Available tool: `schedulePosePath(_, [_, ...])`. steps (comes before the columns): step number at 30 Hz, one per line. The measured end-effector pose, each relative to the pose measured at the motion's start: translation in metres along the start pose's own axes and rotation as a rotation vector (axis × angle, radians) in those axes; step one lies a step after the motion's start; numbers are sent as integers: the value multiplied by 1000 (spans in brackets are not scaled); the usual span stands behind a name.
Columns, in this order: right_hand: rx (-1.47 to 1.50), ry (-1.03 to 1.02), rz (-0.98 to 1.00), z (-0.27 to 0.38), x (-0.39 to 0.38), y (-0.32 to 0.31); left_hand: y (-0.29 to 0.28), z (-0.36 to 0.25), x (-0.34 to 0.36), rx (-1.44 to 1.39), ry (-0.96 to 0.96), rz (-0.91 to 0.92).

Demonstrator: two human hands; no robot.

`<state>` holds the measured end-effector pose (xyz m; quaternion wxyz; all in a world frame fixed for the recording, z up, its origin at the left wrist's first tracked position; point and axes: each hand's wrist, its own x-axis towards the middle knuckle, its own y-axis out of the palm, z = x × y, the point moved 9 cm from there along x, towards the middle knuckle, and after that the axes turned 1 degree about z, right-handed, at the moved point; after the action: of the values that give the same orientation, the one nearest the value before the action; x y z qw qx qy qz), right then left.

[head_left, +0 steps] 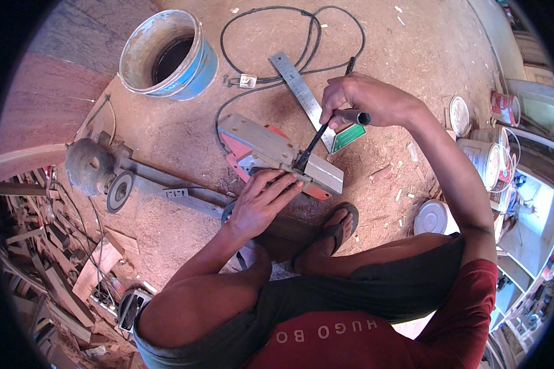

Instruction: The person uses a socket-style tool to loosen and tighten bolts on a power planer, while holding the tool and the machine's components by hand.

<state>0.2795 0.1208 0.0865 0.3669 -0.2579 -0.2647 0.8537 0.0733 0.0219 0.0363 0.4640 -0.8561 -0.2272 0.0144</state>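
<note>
An electric planer [261, 142] with an orange body lies upside down on the dusty floor, its metal sole facing up. My left hand [261, 202] grips the planer's near side, fingers bent over the edge beside the cutter slot. Above it, my right hand [370, 99] is closed around a black socket wrench [314, 142] with arms branching out. One arm's hollow end points right, and the wrench's lower tip meets the planer at the slot. Behind the planer lies a try square [297, 83] with a steel blade and a green handle.
A blue bucket [194, 77] with dark contents stands far left. A bench grinder [91, 163] sits at left beside a long beam [166, 184]. The planer's black cord [223, 37] loops behind. Wood offcuts [68, 289] pile lower left; paint cans [479, 161] and shelves line the right.
</note>
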Motion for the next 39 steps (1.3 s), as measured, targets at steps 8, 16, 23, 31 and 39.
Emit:
schedulePosePath(8, [29, 107, 42, -8, 1, 2, 1, 0, 0, 11, 3, 6])
schedulePosePath(16, [27, 93, 43, -9, 2, 2, -1, -1, 1, 5, 5, 1])
schedulePosePath(23, [14, 87, 44, -4, 2, 1, 0, -1, 0, 5, 4, -3])
schedulePosePath(31, [25, 81, 47, -7, 1, 2, 1, -1, -1, 11, 1, -8])
schedulePosePath(39, [-16, 81, 55, -7, 1, 2, -1, -1, 0, 12, -2, -6])
